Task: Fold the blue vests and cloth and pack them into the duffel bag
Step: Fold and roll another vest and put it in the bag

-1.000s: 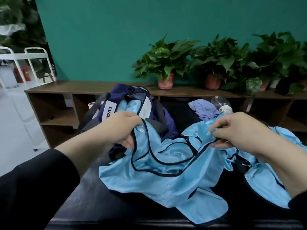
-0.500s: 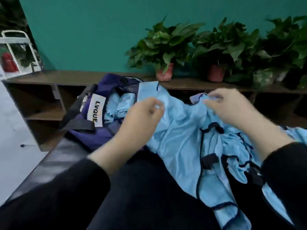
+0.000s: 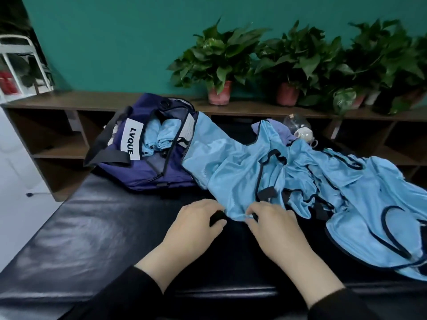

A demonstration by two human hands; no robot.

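A light blue vest (image 3: 231,167) with dark trim lies stretched across the black padded table (image 3: 92,227), its far end draped on the open navy duffel bag (image 3: 147,155). Rolled blue vests (image 3: 156,137) sit inside the bag. My left hand (image 3: 196,225) and my right hand (image 3: 272,225) rest side by side at the vest's near edge, fingers curled onto the hem. More blue vests (image 3: 369,204) lie heaped at the right. A purple cloth (image 3: 279,130) shows behind the heap.
A low wooden shelf (image 3: 69,102) runs along the teal wall behind the table, with several potted plants (image 3: 219,65) on top. A glass and white object (image 3: 302,130) lies by the purple cloth. A white rack (image 3: 20,56) stands at far left.
Both hands let the vest down from the air, spread it flat over the table and bag edge, and came down together to its near hem. The view tilted downward.
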